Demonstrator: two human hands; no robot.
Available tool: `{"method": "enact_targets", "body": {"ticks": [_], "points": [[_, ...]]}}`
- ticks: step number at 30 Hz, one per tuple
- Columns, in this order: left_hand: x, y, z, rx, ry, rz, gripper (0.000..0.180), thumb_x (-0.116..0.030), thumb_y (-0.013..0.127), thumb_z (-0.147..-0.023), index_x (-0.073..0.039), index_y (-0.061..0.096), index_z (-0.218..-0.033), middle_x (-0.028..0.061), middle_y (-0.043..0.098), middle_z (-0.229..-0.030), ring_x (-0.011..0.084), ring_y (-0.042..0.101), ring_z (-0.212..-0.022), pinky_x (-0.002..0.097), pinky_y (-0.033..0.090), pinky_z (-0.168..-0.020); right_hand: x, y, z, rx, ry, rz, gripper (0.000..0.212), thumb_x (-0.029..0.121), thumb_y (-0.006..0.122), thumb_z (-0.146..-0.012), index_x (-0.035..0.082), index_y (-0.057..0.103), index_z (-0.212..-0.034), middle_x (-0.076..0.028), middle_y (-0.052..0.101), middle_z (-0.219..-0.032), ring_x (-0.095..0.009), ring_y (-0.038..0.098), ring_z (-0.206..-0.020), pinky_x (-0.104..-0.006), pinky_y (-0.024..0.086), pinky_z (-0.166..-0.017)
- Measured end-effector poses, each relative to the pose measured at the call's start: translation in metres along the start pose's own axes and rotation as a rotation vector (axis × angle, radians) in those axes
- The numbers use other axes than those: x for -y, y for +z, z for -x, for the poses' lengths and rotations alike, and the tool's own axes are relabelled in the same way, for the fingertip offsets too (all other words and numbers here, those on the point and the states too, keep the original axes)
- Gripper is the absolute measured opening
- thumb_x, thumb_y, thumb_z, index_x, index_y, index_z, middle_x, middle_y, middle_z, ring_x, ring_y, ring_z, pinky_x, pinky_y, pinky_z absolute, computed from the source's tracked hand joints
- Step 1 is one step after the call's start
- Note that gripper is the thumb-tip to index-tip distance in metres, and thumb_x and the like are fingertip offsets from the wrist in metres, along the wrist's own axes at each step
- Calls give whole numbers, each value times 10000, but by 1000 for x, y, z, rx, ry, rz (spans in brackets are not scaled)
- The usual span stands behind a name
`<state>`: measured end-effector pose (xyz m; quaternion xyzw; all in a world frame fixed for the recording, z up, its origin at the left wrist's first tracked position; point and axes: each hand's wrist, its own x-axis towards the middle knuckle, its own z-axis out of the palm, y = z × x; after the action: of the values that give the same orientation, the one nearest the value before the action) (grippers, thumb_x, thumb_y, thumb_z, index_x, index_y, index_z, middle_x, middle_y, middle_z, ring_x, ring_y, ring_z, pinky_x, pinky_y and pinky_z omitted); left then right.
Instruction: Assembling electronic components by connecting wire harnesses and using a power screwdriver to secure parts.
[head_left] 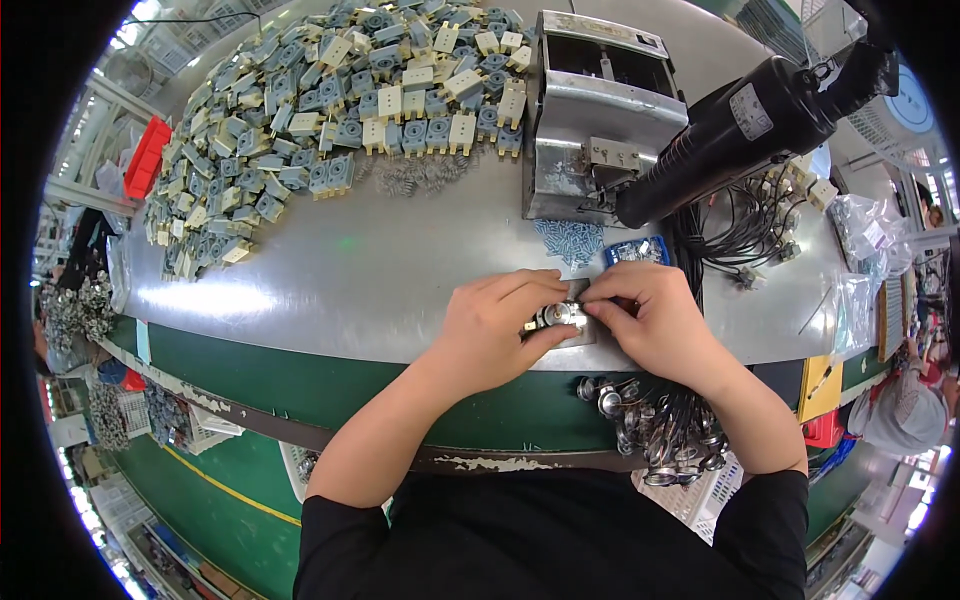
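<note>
A small round metal part with a shiny housing [557, 316] is gripped between the thumb and fingers of my left hand [497, 325], just above the near edge of the steel tabletop [400, 275]. My right hand [648, 312] is closed in a pinch against the right side of that part; its fingertips hide whatever small thing may be between them. Under the part lies a small flat metal plate [580, 338], mostly covered. Just beyond my fingers are a heap of small bluish screws [570, 243] and a blue tray [637, 251] of small metal pieces.
Grey-and-cream blocks [330, 95] form a large pile at the far left, with loose springs [420, 173] before it. A metal machine [600, 120] and a slanted black cylinder [740, 135] stand beyond my hands. Black cables [735, 235] lie right; round metal parts [680, 435] hang over the edge.
</note>
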<state>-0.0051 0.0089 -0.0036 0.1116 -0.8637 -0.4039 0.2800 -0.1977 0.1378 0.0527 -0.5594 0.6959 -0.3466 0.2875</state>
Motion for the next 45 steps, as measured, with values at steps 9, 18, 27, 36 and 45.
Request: {"method": "enact_targets", "body": {"ticks": [9,18,27,36,45], "points": [[6,-4,-7,102,-98,272,351,-66,910,-782,-1,728,-1076,170,759,-1184,324,739,-1126,401,587,-972,0,-2,2,32,-164,128,104,-39,738,-861,-27,763,-961,-160,720,-952,-345,724,-843,-399,583,-749],[7,-7,-7,105,-102,271,361,-56,909,-773,8,735,-1083,171,759,-1187,332,738,-1134,403,588,-985,10,-9,-7,171,-179,239,144,-54,711,-873,-27,723,-1014,-171,687,-954,-376,703,-837,-426,580,-739],[10,-7,-9,100,-88,311,349,-39,902,-765,20,752,-1075,160,766,-1165,324,737,-1145,408,597,-993,10,-12,-9,190,-218,292,242,-100,709,-790,-26,716,-1020,-157,679,-992,-367,700,-840,-426,581,-737],[11,-8,-8,119,-130,332,345,-30,895,-762,16,757,-1075,146,767,-1157,314,736,-1144,406,596,-983,-6,-25,-32,319,-389,339,319,-77,704,-712,-23,728,-1026,-144,689,-1009,-376,694,-930,-451,581,-827],[11,-8,-6,96,-98,327,341,-30,882,-772,2,747,-1084,134,761,-1152,315,739,-1120,404,596,-965,3,-22,-24,136,-247,126,245,-98,704,-849,5,764,-1063,-145,761,-1032,-307,751,-945,-368,596,-827]]}}
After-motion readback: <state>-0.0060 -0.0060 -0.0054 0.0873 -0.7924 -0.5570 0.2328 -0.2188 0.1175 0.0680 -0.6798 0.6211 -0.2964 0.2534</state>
